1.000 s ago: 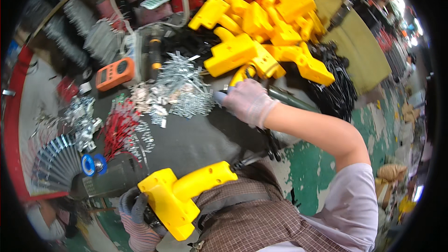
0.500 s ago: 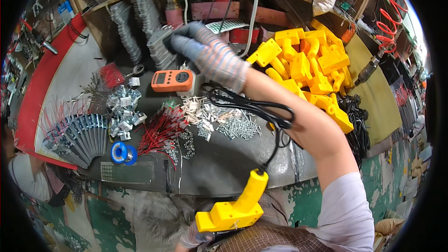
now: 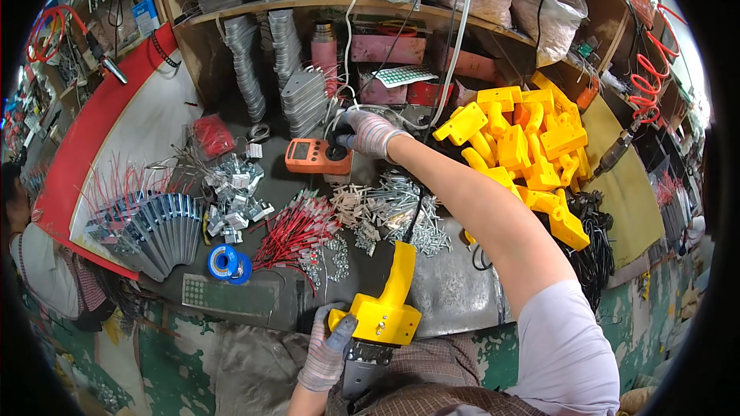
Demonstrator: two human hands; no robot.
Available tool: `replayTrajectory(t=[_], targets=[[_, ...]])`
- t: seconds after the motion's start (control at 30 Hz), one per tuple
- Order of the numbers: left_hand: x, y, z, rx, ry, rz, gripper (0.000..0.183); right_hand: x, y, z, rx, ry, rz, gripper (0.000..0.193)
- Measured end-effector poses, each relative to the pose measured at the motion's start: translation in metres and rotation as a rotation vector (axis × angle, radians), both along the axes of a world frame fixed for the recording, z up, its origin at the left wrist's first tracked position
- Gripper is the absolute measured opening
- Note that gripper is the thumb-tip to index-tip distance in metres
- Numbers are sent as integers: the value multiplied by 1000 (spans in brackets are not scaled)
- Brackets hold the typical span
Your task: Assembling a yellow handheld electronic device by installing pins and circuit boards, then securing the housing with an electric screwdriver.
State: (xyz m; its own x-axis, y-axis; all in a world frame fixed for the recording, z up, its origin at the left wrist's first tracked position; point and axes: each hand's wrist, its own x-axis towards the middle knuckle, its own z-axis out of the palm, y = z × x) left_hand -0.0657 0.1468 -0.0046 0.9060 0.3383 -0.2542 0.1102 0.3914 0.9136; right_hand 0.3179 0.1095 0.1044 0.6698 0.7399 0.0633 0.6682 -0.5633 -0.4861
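My gloved left hand (image 3: 330, 347) grips a yellow plastic tool housing (image 3: 385, 304) near my lap, its handle pointing up, a dark grey block beneath it. A black cable (image 3: 420, 200) runs from it across the bench. My gloved right hand (image 3: 368, 133) reaches far forward and rests on the dial of an orange meter (image 3: 316, 156) lying flat at the back of the bench. The fingers curl around the black knob.
A heap of yellow housings (image 3: 524, 146) lies to the right. Piles of small metal parts (image 3: 393, 208), red wires (image 3: 293, 231), a blue solder spool (image 3: 227, 263) and fanned metal plates (image 3: 158, 223) cover the bench. Another person (image 3: 38, 262) sits far left. Shelves rise behind.
My right hand moved from the yellow pile to the back of the bench and settled on the orange meter. The yellow housing in my left hand turned upright.
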Motion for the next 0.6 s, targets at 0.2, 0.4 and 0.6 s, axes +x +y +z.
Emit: replayTrajectory(t=[0.2, 0.4, 0.6], targets=[[8, 2, 0, -323, 106, 118, 44, -3, 4, 4, -83, -88, -32, 38], [9, -1, 6, -308, 79, 121, 45, -20, 11, 15, -160, -103, -39, 40], [7, -3, 8, -225, 81, 121, 46, -15, 5, 17, -105, -58, 8, 33]])
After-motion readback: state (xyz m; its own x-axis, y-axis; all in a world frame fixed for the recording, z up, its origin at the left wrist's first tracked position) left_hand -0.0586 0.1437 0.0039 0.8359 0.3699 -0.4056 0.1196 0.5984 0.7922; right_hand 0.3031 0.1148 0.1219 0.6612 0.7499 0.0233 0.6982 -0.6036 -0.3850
